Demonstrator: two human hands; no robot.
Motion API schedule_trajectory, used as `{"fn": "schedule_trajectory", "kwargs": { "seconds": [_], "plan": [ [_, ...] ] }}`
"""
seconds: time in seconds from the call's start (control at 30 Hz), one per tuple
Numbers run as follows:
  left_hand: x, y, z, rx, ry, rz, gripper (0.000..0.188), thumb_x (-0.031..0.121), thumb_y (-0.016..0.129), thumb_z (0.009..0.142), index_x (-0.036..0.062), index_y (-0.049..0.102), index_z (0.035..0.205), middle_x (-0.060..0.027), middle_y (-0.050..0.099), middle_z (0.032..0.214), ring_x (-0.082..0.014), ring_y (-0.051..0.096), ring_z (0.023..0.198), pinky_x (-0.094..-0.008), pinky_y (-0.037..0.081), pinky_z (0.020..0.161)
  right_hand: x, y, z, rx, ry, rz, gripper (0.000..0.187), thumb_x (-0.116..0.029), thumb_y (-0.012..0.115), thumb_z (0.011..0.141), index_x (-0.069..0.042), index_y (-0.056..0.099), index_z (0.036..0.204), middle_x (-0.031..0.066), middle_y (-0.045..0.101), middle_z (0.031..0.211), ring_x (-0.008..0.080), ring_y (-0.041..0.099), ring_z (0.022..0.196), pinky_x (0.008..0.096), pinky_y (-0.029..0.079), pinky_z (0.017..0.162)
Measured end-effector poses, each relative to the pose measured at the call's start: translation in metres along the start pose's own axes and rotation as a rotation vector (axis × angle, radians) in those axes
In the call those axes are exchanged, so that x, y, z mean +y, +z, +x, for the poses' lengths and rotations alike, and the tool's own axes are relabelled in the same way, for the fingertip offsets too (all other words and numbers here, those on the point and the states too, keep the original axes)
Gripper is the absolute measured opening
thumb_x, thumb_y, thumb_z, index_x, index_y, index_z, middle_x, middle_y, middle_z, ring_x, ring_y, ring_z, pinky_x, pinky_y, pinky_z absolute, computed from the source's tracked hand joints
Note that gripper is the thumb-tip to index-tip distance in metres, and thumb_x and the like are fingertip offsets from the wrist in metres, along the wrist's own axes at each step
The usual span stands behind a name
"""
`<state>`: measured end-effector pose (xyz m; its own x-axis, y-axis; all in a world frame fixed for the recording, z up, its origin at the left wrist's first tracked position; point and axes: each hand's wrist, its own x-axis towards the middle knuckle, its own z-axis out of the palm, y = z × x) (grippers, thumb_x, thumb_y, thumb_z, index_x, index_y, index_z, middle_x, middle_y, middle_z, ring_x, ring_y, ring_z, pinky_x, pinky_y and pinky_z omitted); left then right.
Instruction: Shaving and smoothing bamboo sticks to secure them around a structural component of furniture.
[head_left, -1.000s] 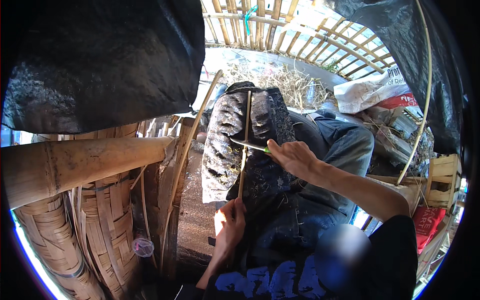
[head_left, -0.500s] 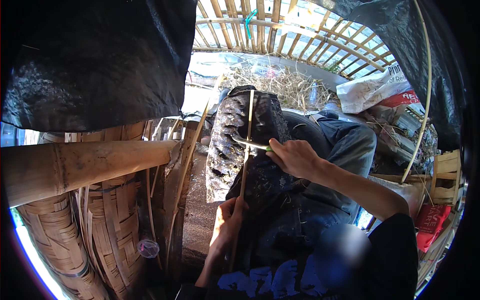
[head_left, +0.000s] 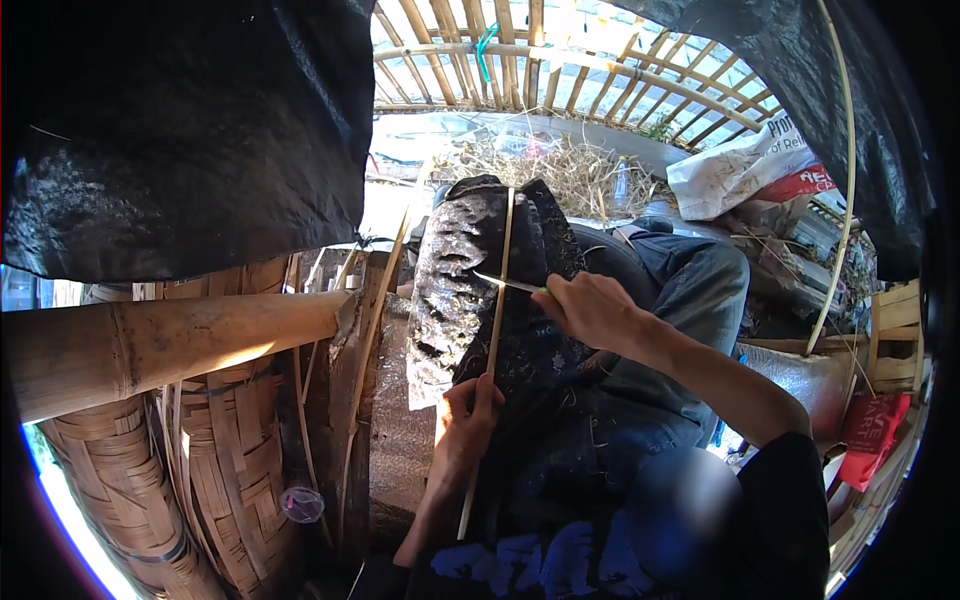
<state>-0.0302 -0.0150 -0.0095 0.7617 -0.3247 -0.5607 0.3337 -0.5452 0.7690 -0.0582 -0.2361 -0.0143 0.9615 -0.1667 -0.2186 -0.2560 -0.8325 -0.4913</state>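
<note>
Left hand [head_left: 465, 420] pinches pale strip [head_left: 510, 230], right hand [head_left: 595, 312] grips knife [head_left: 521, 286] across it — strip whole, far stretch toward lap cover's [head_left: 447, 262] far edge looks left.

The left hand [head_left: 466, 418] is curled; farther forward, the right hand [head_left: 592, 308] is clenched.

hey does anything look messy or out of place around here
Yes, loose straw lies scattered near the slatted bamboo fence, with what looks like a clear plastic bottle among it, like stray litter.
</note>
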Motion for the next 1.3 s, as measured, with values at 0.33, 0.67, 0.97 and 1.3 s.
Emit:
{"fn": "schedule_trajectory", "kwargs": {
  "seconds": [0.33, 0.67, 0.97, 1.3],
  "plan": [
    [0.014, -0.006, -0.014, -0.152, -0.068, -0.005, 0.039, 0.031, 0.046, 0.094, 0.0064, 0.052, 0.065, 0.0072, 0.037, 0.05, -0.0004, 0.031, 0.046, -0.0211, 0.02, 0.042, 0.006, 0.026, 0.005, -0.048, 0.089, 0.098, 0.042, -0.036, 0.038, 0.095, -0.002, 0.051, 0.074, 0.0191, 0.058, 0.059, 0.0388, 0.06, 0.059, 0.0471, 0.048, 0.054],
    [0.012, -0.021, -0.049, -0.153, -0.094, -0.05, 0.037, 0.031, 0.05, 0.092, 0.0056, 0.054, 0.065, 0.0062, 0.043, 0.054, -0.0014, 0.036, 0.048, -0.0204, 0.024, 0.044, 0.088, 0.034, 0.082, -0.021, 0.266, -0.019, 0.046, -0.039, 0.036, 0.093, 0.002, 0.057, 0.096, 0.0198, 0.062, 0.076, 0.0361, 0.062, 0.073, 0.0413, 0.051, 0.075],
    [0.007, -0.019, -0.034, -0.132, -0.123, -0.072, 0.039, 0.032, 0.05, 0.092, 0.0053, 0.054, 0.065, 0.0058, 0.043, 0.054, -0.0018, 0.037, 0.05, -0.0209, 0.026, 0.045, 0.053, 0.001, 0.056, 0.024, 0.22, 0.344, 0.04, -0.035, 0.035, 0.096, 0.001, 0.049, 0.086, 0.0116, 0.051, 0.054, 0.0267, 0.049, 0.043, 0.0434, 0.044, 0.049],
    [0.003, -0.021, -0.031, -0.169, -0.007, 0.011, 0.04, 0.03, 0.046, 0.094, 0.0044, 0.051, 0.064, 0.0053, 0.039, 0.052, -0.0022, 0.035, 0.049, -0.0227, 0.025, 0.045, 0.038, 0.03, 0.027, 0.088, 0.044, 0.132, 0.042, -0.035, 0.038, 0.094, -0.001, 0.051, 0.074, 0.0202, 0.057, 0.063, 0.0402, 0.058, 0.065, 0.0475, 0.046, 0.058]
  ]
}}
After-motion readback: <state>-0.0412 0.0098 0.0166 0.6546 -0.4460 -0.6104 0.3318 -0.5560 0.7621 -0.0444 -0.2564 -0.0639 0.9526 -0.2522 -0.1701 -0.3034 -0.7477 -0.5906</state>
